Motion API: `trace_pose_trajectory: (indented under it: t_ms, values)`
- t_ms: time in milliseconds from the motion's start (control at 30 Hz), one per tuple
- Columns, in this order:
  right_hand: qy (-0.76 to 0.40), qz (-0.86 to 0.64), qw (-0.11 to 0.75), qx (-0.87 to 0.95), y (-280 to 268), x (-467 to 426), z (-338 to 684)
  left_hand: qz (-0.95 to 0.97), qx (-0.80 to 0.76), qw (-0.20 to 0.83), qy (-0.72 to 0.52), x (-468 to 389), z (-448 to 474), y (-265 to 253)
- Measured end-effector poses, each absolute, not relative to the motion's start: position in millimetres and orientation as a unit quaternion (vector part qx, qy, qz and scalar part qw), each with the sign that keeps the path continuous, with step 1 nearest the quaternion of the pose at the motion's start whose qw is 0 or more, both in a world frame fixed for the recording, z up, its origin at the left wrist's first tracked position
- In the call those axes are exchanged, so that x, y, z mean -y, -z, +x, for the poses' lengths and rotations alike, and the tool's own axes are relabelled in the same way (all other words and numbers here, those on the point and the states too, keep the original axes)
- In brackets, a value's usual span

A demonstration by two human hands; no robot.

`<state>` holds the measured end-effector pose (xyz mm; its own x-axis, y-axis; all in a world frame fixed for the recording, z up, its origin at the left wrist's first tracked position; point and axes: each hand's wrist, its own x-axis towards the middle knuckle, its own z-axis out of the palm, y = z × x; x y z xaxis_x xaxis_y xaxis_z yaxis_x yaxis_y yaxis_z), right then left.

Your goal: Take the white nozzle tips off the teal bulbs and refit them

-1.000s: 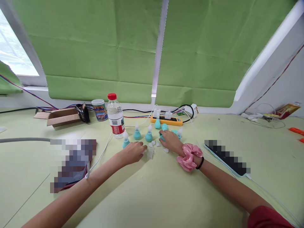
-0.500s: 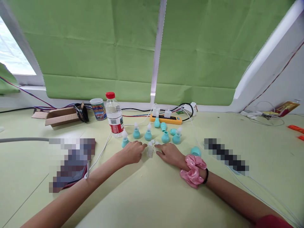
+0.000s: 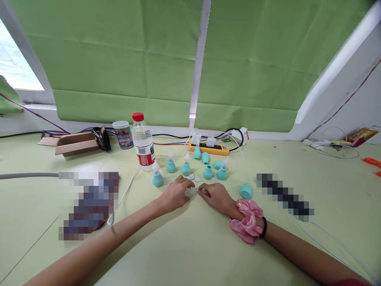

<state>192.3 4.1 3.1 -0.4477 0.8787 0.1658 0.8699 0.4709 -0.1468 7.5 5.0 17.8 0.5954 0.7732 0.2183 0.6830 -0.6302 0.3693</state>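
Low over the table, my left hand (image 3: 176, 194) has thumb and fingers closed around a small clear plastic piece (image 3: 191, 192). At its right end, my right hand (image 3: 218, 195) pinches close by; whatever lies between those fingertips is too small to make out. Small whitish translucent parts (image 3: 198, 179) lie just beyond the hands. Behind them stand several teal squeeze bulbs with clear tips (image 3: 186, 168). An uncapped teal bulb (image 3: 207, 172) stands among them, and another teal bulb (image 3: 246, 191) lies right of my right hand.
A red-capped water bottle (image 3: 143, 143) stands back left, near a can (image 3: 123, 135) and an open cardboard box (image 3: 77, 146). An orange power strip (image 3: 218, 149) with cables lies at the back. Blurred objects (image 3: 89, 206) flank both arms, with a white cable (image 3: 129, 186) on the left.
My left hand has gone from pointing at the small parts to gripping the clear piece, which now lies sideways between the hands. My right fingers have drawn into a pinch.
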Motion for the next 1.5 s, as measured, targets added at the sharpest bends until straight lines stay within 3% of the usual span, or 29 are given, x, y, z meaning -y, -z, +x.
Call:
trace_pose_trajectory:
  t_ms: [500,733,1100,1500]
  values:
    - [-0.053,-0.534,0.213,0.817,9,-5,193,0.863,-0.417,0.210,-0.192,-2,10,-16]
    - [-0.095,-0.425,0.337,0.835,11,2,191,0.844,-0.399,0.249,-0.258,0,13,-12]
    - [-0.081,-0.354,0.339,0.868,14,4,191,0.841,-0.383,0.259,-0.282,1,14,-4]
    - [0.150,-0.303,0.208,0.918,9,8,192,0.837,-0.393,0.272,-0.268,1,14,-5]
